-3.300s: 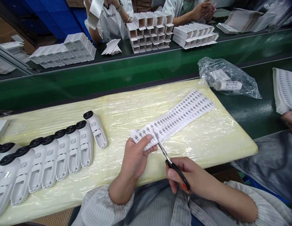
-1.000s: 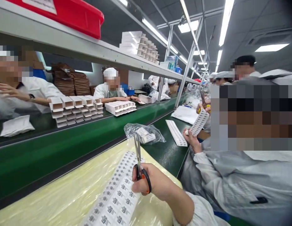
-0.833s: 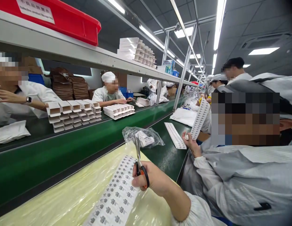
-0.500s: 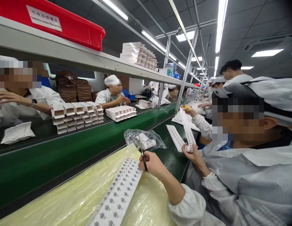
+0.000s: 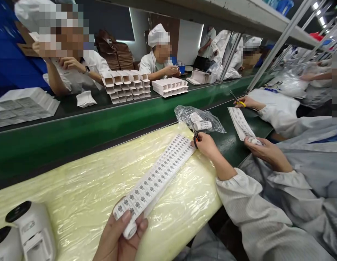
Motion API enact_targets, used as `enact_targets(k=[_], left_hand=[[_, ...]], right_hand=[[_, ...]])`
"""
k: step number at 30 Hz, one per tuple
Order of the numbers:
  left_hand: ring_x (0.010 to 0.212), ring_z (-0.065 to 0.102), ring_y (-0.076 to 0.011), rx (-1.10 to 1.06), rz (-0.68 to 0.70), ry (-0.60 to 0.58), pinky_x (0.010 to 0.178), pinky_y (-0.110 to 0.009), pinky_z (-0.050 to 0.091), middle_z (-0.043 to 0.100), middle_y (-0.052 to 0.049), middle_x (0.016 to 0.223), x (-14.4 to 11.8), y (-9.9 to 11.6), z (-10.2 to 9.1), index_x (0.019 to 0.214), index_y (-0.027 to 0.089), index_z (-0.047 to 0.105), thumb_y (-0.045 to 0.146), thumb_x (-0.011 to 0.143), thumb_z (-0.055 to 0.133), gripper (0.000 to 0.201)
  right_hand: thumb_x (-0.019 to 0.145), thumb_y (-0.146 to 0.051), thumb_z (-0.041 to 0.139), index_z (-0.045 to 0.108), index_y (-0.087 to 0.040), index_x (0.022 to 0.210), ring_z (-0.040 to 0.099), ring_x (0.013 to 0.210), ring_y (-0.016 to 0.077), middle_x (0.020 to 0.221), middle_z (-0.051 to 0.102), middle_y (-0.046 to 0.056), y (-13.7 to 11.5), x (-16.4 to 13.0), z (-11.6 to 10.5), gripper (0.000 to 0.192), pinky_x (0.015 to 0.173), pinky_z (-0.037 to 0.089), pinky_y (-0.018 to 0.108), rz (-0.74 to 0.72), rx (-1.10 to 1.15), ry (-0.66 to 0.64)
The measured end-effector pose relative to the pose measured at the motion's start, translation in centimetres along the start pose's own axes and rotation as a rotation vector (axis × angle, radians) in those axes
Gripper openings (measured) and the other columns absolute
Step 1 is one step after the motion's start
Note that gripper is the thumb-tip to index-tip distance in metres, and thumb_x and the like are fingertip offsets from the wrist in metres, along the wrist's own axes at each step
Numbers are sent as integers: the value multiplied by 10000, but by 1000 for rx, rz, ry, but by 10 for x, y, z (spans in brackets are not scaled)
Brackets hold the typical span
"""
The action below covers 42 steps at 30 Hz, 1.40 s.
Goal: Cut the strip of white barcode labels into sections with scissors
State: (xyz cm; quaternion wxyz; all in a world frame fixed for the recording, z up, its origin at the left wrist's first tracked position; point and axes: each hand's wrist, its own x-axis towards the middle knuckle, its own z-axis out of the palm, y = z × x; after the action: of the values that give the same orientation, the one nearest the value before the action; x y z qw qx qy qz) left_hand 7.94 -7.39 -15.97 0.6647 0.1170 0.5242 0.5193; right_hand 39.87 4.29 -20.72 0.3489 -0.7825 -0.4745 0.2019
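The left hand [image 5: 118,237] grasps the rolled end of the label strip [image 5: 154,177], which stretches slantwise over the yellow wrapped mat [image 5: 83,195]. The right hand [image 5: 208,145] holds the scissors [image 5: 196,140] at the strip's far end; whether its fingers also pinch the paper, I cannot surely tell.

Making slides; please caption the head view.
Left hand holds a label strip by its rolled end; right hand, holding scissors, is at the far end.
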Motion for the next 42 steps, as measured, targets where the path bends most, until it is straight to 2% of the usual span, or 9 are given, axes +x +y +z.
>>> enact_targets(k=[5, 10, 14, 16, 18, 20, 23, 35, 42], left_hand=[[752, 693, -150, 20, -45, 63, 600, -233, 630, 736, -68, 967, 2, 3, -9, 941, 154, 688, 49, 769, 709, 203], [745, 708, -167, -47, -100, -24, 538, -248, 622, 753, -89, 996, 7, 1, -16, 913, 154, 644, 49, 748, 743, 219], [722, 700, -143, -33, -59, -18, 541, -223, 612, 755, -63, 964, 8, -4, -17, 934, 159, 629, 67, 716, 796, 289], [747, 701, -141, -37, -32, -20, 555, -220, 613, 754, -57, 987, 9, -6, -17, 972, 163, 630, 105, 704, 832, 340], [771, 700, -142, -42, -11, -24, 577, -229, 620, 752, -56, 1015, 9, -7, -17, 1005, 165, 631, 157, 680, 874, 405], [785, 699, -145, -38, 5, -30, 590, -234, 621, 751, -55, 1016, 9, -8, -16, 1002, 161, 637, 209, 644, 912, 454], [800, 705, -150, -32, 24, -46, 591, -222, 611, 751, -42, 982, 8, -10, -15, 961, 157, 649, 257, 597, 948, 482], [792, 696, -137, -4, 71, -36, 615, -208, 593, 752, -54, 987, 7, -12, -17, 966, 154, 641, 315, 562, 970, 545], [803, 704, -152, 27, 56, 6, 631, -214, 616, 757, -64, 987, 6, -11, -15, 930, 156, 665, 320, 493, 990, 569]], right_hand=[[730, -200, 720, 670, -147, 845, 579, 716, 165, 800, 698, 40, 3, -4, -1, 137, 636, 390, 260, -14, -60, 36], [731, -257, 725, 662, -168, 835, 582, 748, 219, 831, 702, 83, -9, -13, -7, 151, 678, 381, 308, -1, -122, 102], [768, -420, 764, 651, -192, 930, 552, 724, 190, 927, 683, 91, -28, -59, -24, 302, 668, 407, 317, -96, 81, 263], [832, -529, 706, 657, -197, 929, 476, 602, 137, 923, 675, 87, -34, -101, -31, 350, 575, 392, 293, -123, 411, 49], [844, -667, 637, 670, -189, 883, 414, 505, 105, 913, 694, 104, -36, -148, -33, 481, 476, 333, 274, -42, 698, -529], [765, -742, 691, 686, -174, 992, 434, 499, 95, 940, 722, 130, -35, -193, -27, 612, 456, 312, 247, 116, 744, -1109], [751, -830, 639, 659, -146, 920, 438, 540, 83, 812, 697, 104, -31, -236, -10, 705, 489, 311, 205, 248, 679, -1366], [732, -867, 612, 581, -141, 748, 405, 480, 61, 622, 602, 27, -48, -232, 24, 727, 455, 271, 194, 193, 606, -1248], [688, -859, 646, 541, -174, 726, 362, 416, 50, 590, 598, -3, -54, -227, 27, 695, 382, 242, 187, 296, 551, -1229]])
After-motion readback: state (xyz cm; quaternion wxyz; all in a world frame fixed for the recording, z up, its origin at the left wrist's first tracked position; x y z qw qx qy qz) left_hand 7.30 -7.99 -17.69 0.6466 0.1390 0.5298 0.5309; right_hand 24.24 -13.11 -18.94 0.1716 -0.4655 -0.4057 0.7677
